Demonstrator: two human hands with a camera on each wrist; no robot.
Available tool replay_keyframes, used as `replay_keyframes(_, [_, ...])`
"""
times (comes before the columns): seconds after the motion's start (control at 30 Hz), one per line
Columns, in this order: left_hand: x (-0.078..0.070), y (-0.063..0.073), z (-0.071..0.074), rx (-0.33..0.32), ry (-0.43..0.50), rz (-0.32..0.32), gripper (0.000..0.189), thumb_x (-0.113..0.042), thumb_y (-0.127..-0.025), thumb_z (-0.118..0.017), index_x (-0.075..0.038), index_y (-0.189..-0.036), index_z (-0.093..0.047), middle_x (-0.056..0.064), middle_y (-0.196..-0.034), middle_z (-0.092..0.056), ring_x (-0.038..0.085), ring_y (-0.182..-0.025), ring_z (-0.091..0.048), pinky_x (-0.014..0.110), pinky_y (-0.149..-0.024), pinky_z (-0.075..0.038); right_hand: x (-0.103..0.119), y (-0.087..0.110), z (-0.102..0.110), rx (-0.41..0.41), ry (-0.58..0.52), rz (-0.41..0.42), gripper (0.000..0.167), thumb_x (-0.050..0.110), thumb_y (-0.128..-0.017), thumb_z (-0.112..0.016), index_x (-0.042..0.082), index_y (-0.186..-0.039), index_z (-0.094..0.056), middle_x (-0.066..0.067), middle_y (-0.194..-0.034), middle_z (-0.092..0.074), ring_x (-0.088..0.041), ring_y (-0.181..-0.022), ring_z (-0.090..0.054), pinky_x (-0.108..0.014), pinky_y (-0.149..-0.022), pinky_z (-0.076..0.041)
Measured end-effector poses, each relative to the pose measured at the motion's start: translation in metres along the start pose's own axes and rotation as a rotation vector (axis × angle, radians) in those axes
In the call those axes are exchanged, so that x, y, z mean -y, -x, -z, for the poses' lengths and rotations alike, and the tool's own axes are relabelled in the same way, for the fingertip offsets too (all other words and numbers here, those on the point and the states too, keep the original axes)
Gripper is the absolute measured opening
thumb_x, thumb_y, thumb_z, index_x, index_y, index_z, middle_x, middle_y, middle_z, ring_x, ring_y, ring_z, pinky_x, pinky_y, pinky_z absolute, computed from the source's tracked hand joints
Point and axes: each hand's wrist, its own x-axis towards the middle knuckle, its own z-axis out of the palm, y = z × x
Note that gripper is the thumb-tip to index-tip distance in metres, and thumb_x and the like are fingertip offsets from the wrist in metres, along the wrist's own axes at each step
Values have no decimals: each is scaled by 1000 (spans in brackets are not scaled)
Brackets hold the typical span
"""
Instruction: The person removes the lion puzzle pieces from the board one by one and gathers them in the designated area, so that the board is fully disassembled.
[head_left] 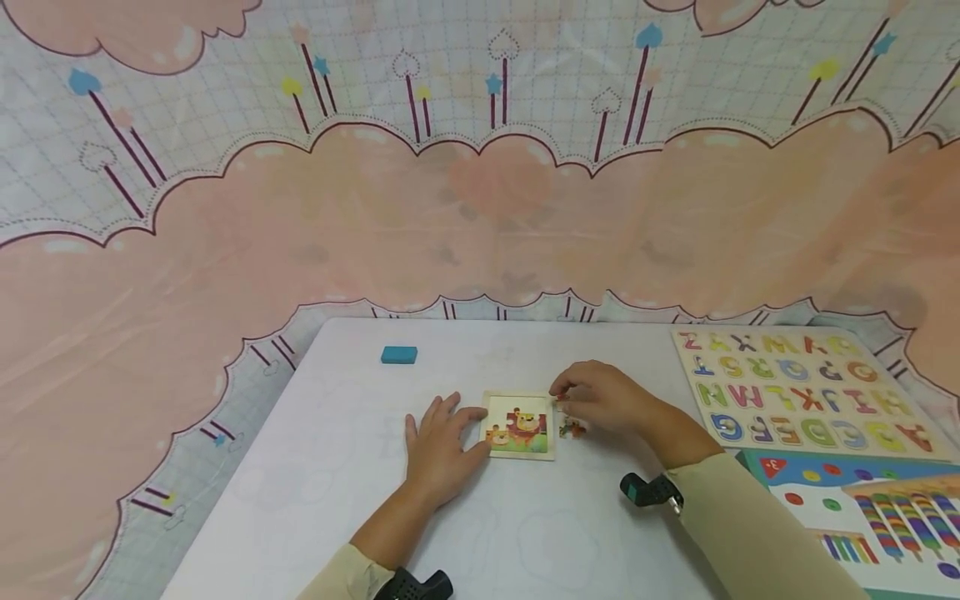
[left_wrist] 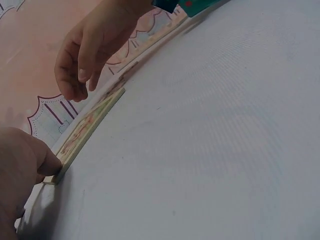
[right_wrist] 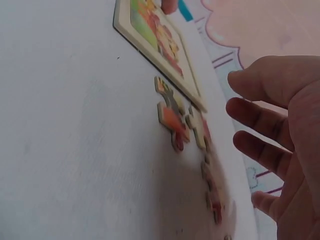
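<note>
Nearest, a smooth white tabletop (head_left: 300, 517) spreads before you. Your left hand (head_left: 444, 454), fingers spread, touches the left side of one square, pale wooden puzzle frame (head_left: 525, 456) at twelve o'clock. Your right hand (head_left: 607, 402), fingers bent, gripping nothing, hangs at one, near at least three flat, multicoloured jigsaw pieces (right_wrist: 172, 120), plain in the right wrist view, mostly hidden in the head view. Farther, one blue rectangular block (head_left: 399, 355) lies at eleven, one cream alphabet board (head_left: 795, 414) at two; beyond hangs peach, cloud-patterned sheeting (head_left: 480, 225).
</note>
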Motion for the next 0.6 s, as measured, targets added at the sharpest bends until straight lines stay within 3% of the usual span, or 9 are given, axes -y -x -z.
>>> replay_keyframes(0.33, [2, 1, 1, 13, -3, -29, 43, -32, -95, -72, -23, -136, -70, 16, -166, -44, 41, -159, -26, 78, -120, -1, 19, -30, -15, 100, -28, 65, 22, 11, -97, -76, 15, -118, -76, 6, -119, -72, -18, -112, -64, -46, -103, -53])
replay_keyframes(0.47, [1, 2, 3, 4, 8, -41, 43, -32, -94, -73, -22, -136, -70, 17, -164, -45, 43, -158, -27, 79, -120, -2, 28, -41, -23, 167, -24, 60, 22, 12, -94, -78, 17, -116, -78, 8, -114, -72, -16, -110, -63, -45, -104, -52])
replay_keyframes(0.6, [-2, 1, 3, -1, 26, -44, 44, -33, -93, -73, -21, -136, -69, 18, -163, -46, 44, -158, -28, 81, -118, -1, 37, -48, -30, 202, 24, 54, 22, 11, -93, -78, 17, -114, -79, 8, -106, -70, -14, -100, -61, -40, -98, -53])
